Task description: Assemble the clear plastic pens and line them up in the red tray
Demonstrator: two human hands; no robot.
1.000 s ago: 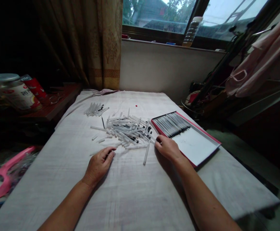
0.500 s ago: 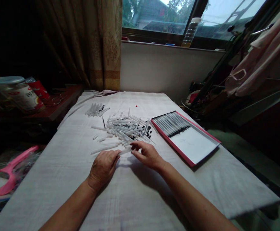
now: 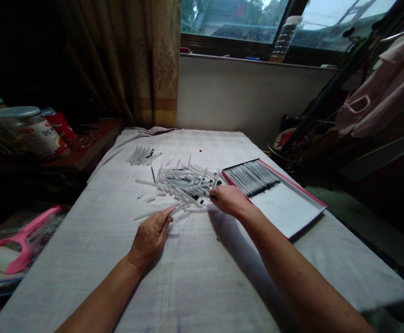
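My left hand [image 3: 150, 237] is closed on a translucent white pen barrel [image 3: 177, 211], which points away to the right just above the cloth. At the right edge of a loose pile of pen parts [image 3: 184, 181], my right hand [image 3: 232, 200] has its fingers pinched together. What those fingers hold, if anything, is hidden. Clear barrels, dark refills and short pale pieces make up the pile. Small black pieces [image 3: 196, 198] lie just left of the right hand. Beside that hand stands a shallow red-edged box [image 3: 281, 212] with a row of black-tipped pens [image 3: 252, 176] in it.
A bundle of pens [image 3: 141, 155] lies at the back left of the white-covered table [image 3: 188, 286]. A tiny red piece [image 3: 201, 150] sits near the far edge. Glass jars [image 3: 28, 132] stand on a side table; pink scissors-like handles [image 3: 23, 240] lie left.
My right hand has left the barrel and moved right and forward to the pile's right edge, its fingers closing. My left hand stays nearly in place with the barrel. The camera view has shifted slightly.
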